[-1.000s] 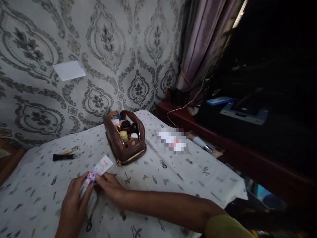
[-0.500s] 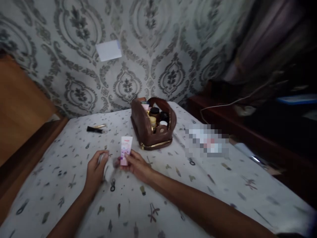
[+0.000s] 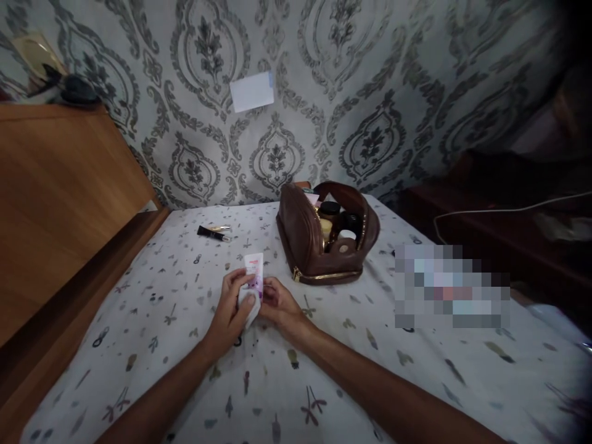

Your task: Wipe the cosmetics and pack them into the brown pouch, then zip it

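A small white-and-pink squeeze tube (image 3: pixel 253 265) with purple print stands upright between my hands, above the bedsheet. My left hand (image 3: pixel 231 308) is closed around the tube's left side, with a crumpled white cloth or tissue (image 3: pixel 252 310) under its thumb, pressed to the tube's lower part. My right hand (image 3: pixel 284 311) has its fingers curled at the tube's lower right edge; its fingertips are partly hidden. Just beyond my right hand sits an open brown cosmetic bag (image 3: pixel 300 237), full of jars and bottles, among them a white-lidded jar (image 3: pixel 346 235) and a black-lidded jar (image 3: pixel 330 208).
A black tube (image 3: pixel 211 234) and a slim gold item (image 3: pixel 219 227) lie at the back left of the patterned sheet (image 3: pixel 180 364). A wooden board (image 3: pixel 69 203) borders the left side. On the right, a blurred-out item (image 3: pixel 451 287) lies near a white cable (image 3: pixel 509 211).
My left hand has brought the white cloth over to the tube and closed on both. My right hand has slid to the tube's lower right edge. The camera view has turned left.
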Demonstrator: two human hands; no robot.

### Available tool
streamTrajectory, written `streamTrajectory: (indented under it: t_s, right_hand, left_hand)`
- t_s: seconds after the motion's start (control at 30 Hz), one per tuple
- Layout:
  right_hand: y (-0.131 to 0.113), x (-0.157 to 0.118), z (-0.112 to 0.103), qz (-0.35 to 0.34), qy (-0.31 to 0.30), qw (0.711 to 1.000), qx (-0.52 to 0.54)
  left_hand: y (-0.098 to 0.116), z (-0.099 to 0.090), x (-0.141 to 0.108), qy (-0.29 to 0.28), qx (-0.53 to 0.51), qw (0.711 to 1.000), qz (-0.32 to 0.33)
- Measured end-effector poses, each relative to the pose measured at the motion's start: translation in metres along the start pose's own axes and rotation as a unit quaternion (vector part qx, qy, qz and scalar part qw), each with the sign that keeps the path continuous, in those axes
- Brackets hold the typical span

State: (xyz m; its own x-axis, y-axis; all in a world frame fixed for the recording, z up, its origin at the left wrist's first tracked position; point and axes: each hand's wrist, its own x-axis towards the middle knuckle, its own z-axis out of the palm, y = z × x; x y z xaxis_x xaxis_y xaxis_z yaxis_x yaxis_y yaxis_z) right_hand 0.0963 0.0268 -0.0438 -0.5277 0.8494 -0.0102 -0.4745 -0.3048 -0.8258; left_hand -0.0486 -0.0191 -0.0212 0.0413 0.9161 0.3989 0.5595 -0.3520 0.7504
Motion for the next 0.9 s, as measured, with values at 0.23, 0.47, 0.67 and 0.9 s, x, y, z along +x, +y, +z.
streamTrajectory:
  t_s: [0.23, 0.47, 0.67, 0.9]
  right_hand:
    - [-0.008, -0.005, 0.004, 0.031, -0.057, 0.997, -0.032]
    - [-0.013, -0.007, 0.004, 0.036, -0.146, 0.984, -0.092]
    - [-0.014, -0.005, 0.003, 0.047, -0.173, 0.979, -0.100]
    - [-0.006, -0.009, 0.003, 0.023, -0.107, 0.985, -0.133]
  left_hand:
    - [-0.007, -0.001, 0.007, 0.103, 0.065, 0.992, -0.023]
    - [-0.010, -0.014, 0.016, 0.164, 0.058, 0.981, -0.088]
    - [-0.017, -0.025, 0.021, 0.180, -0.059, 0.971, -0.148]
    - [-0.016, -0.023, 0.018, 0.156, -0.102, 0.965, -0.185]
